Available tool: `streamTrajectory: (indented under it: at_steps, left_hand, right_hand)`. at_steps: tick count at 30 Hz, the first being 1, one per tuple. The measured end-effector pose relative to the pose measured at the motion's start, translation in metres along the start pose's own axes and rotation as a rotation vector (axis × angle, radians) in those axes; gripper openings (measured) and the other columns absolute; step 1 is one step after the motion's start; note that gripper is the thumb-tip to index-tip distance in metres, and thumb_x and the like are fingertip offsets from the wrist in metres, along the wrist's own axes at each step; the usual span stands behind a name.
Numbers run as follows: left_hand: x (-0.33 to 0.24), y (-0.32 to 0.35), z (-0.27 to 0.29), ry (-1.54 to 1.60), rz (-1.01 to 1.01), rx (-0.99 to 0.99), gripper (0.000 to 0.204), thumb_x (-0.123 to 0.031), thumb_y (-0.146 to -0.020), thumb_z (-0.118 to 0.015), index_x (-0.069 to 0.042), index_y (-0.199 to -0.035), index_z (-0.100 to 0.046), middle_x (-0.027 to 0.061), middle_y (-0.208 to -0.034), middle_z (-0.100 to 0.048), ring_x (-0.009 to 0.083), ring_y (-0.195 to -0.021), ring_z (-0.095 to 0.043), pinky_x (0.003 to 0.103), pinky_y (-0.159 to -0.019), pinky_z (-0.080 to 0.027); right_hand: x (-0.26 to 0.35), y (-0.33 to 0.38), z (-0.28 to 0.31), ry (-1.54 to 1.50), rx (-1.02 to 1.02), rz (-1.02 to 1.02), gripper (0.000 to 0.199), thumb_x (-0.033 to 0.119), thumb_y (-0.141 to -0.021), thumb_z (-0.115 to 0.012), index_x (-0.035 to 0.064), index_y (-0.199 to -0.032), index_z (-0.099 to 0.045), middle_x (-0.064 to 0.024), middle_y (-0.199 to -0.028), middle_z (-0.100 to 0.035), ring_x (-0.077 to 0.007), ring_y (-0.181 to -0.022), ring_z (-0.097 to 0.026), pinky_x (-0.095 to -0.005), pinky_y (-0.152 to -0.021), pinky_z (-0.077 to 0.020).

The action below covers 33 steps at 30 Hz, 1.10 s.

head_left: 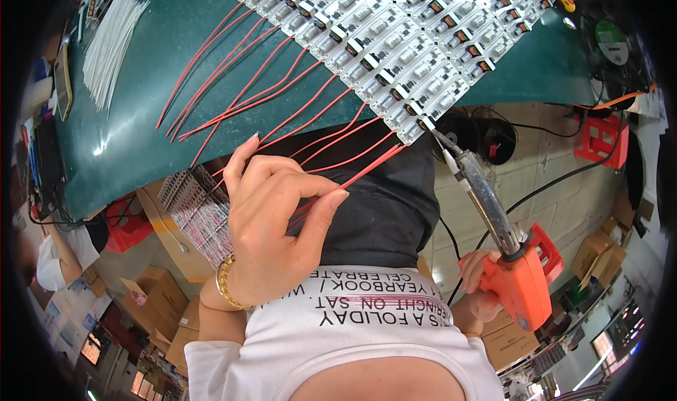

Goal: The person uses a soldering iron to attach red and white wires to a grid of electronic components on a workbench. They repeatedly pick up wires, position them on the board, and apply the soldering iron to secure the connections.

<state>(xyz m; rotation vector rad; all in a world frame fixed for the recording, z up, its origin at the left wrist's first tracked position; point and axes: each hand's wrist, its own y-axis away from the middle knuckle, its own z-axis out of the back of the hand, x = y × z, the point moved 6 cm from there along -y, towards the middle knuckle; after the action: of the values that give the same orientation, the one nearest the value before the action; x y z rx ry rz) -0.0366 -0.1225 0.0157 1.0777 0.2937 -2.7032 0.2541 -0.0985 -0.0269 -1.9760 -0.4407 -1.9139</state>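
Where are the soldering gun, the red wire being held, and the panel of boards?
soldering gun (518,288): head view, orange handle.
red wire (367,168): head view, midway along its length.
panel of boards (402,34): head view, middle of panel.

Green worktable (134,119), tiled floor (557,154), red stool (601,142), cardboard boxes (159,299)

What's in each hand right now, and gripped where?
Left hand pinches a red wire between thumb and fingers, near its loose end. Right hand grips the orange soldering gun by its handle, tip at the edge of the white board panel.
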Motion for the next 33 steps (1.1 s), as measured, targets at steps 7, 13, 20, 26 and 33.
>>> streamTrajectory:
  at_steps: [7, 13, 20, 26, 33]
  left_hand:
    - [0.002, 0.0, 0.005, 0.0, 0.028, 0.0, 0.014, 0.001, -0.072, -0.075, -0.005, -0.081, -0.066, 0.005, -0.076, -0.061, 0.0201, -0.077, -0.059, 0.049, -0.105, -0.036]
    - [0.004, -0.043, 0.068, -0.248, -0.096, -0.285, 0.009, -0.002, -0.076, -0.074, -0.006, -0.077, -0.066, 0.0053, -0.072, -0.065, 0.0226, -0.073, -0.062, 0.041, -0.09, -0.046]
    - [0.078, -0.231, 0.052, -0.557, -0.237, -0.142, 0.01, -0.017, -0.084, -0.068, -0.006, -0.083, -0.069, 0.0084, -0.081, -0.069, 0.0246, -0.079, -0.065, 0.036, -0.073, -0.047]
    - [0.096, -0.203, 0.074, -0.839, -0.321, -0.267, 0.021, -0.022, -0.081, -0.071, -0.009, -0.095, -0.061, 0.0077, -0.088, -0.059, 0.0271, -0.089, -0.058, 0.04, -0.079, -0.041]
    - [0.167, -0.12, 0.165, -0.819, 0.063, -0.144, 0.025, -0.021, -0.077, -0.076, -0.004, -0.093, -0.066, 0.0128, -0.083, -0.064, 0.0319, -0.082, -0.061, 0.043, -0.077, -0.045]
  right_hand:
    - [-0.001, -0.014, -0.003, -0.077, -0.003, 0.102, 0.077, 0.056, -0.088, -0.063, -0.0037, -0.132, -0.044, 0.0035, -0.053, -0.047, -0.0106, -0.044, -0.045, -0.0257, -0.046, -0.04]
    - [0.005, -0.033, -0.005, -0.071, 0.017, 0.12, 0.075, 0.054, -0.089, -0.063, -0.0032, -0.133, -0.043, 0.0021, -0.054, -0.046, -0.0111, -0.045, -0.044, -0.026, -0.046, -0.0391]
    - [-0.005, -0.054, 0.007, 0.139, -0.125, 0.045, 0.065, 0.067, -0.084, -0.058, 0.0028, -0.079, -0.049, -0.0019, -0.061, -0.052, -0.0134, -0.056, -0.05, -0.0291, -0.055, -0.0411]
    - [-0.014, -0.072, 0.056, 0.328, -0.242, 0.286, 0.069, 0.051, -0.088, -0.064, -0.0079, -0.118, -0.047, -0.0017, -0.061, -0.047, -0.0108, -0.052, -0.044, -0.027, -0.051, -0.0388]
    - [0.074, -0.115, 0.069, 0.819, -0.415, 0.443, 0.055, 0.04, -0.091, -0.064, -0.0111, -0.11, -0.056, -0.0042, -0.066, -0.051, -0.0126, -0.053, -0.044, -0.0284, -0.053, -0.0389]
